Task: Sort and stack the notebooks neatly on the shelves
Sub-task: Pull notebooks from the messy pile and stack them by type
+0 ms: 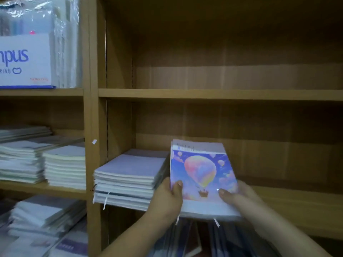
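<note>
A stack of notebooks with a hot-air-balloon cover [201, 171] sits at the front of the middle shelf [297, 199] in the right bay. My left hand [167, 199] grips its left edge, thumb on the cover. My right hand [239, 197] grips its right edge, thumb on top too. Just left of it lies a stack of pale lilac notebooks [130, 179], close beside or touching it.
The upper right shelf [222, 94] holds nothing visible. The left bay has several stacks of white notebooks [42, 164], a "Campus" box [24, 60] above, and wrapped packs [40, 219] below. More notebooks stand under the held stack [194, 242].
</note>
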`<state>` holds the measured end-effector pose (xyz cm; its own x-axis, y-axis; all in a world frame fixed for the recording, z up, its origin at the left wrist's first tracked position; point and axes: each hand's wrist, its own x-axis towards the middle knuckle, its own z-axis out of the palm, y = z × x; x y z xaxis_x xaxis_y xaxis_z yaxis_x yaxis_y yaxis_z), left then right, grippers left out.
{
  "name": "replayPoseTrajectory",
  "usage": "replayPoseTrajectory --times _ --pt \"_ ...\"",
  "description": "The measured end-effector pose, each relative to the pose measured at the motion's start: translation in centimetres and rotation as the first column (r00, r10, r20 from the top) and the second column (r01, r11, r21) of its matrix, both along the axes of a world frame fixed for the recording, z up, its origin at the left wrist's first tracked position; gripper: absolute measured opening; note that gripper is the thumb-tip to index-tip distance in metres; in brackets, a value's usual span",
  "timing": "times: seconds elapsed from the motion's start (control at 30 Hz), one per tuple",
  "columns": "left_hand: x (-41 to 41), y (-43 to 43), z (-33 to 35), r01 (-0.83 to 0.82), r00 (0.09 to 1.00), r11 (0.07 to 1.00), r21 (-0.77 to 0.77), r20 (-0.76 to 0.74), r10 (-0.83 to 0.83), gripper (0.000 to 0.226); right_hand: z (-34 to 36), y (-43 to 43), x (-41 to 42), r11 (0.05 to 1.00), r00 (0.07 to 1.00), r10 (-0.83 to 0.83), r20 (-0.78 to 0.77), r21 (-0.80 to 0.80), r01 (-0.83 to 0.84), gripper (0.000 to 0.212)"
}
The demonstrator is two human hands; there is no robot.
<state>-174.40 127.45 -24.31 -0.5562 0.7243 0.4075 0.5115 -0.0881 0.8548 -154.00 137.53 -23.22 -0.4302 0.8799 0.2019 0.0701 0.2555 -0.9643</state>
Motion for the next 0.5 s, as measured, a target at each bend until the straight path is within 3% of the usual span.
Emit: replayPoseTrajectory --times 0.1,0.17,0.23,0.3,0.33,0.37,0.43,0.5 --pt "-0.7 0.3 -1.5 -0.035 0.973 0.985 -0.167 0.222 0.072 0.034 -0.3 -0.5 -0.5 0.991 0.986 -0.008 0.168 -0.131 0.031 0.026" --pt "-0.7 0.0 -2.0 0.068 0.896 0.99 -0.125 0.443 -0.005 0.033 -0.3 -0.3 -0.9 0.991 0.973 -0.03 0.23 -0.122 0.059 0.031" --pt "-0.7 -1.0 -2.2 0.093 0.87 0.992 -0.085 0.491 -0.039 0.036 0.5 -1.2 -1.0 0.997 0.944 -0.039 0.329 -0.054 0.06 0.035" --pt "-0.9 -2.6 -2.9 0.043 0.968 0.996 -0.082 0.252 -0.021 0.04 1.1 -1.7 0.0 0.99 0.864 -0.135 0.486 0.104 0.096 0.054" --pt "-1.1 -3.8 -3.2 0.011 1.0 0.998 -0.066 0.015 -0.01 0.04 1.2 -1.6 0.8 0.969 0.803 -0.204 0.561 0.23 0.085 0.06" --pt "-1.2 -5.1 -3.5 -0.027 0.967 0.999 -0.044 -0.253 0.015 0.042 1.3 -1.8 1.5 0.937 0.761 -0.267 0.592 0.344 0.062 0.059" --pt "-1.8 -6.4 -4.0 -0.093 0.741 0.995 0.026 -0.666 0.087 0.054 1.0 -2.4 2.3 0.899 0.742 -0.244 0.624 0.432 -0.068 0.059" --pt "-2.7 -6.0 -4.6 -0.079 0.605 0.995 0.056 -0.791 0.092 0.059 0.1 -2.8 2.3 0.876 0.743 -0.211 0.635 0.46 -0.145 0.085"
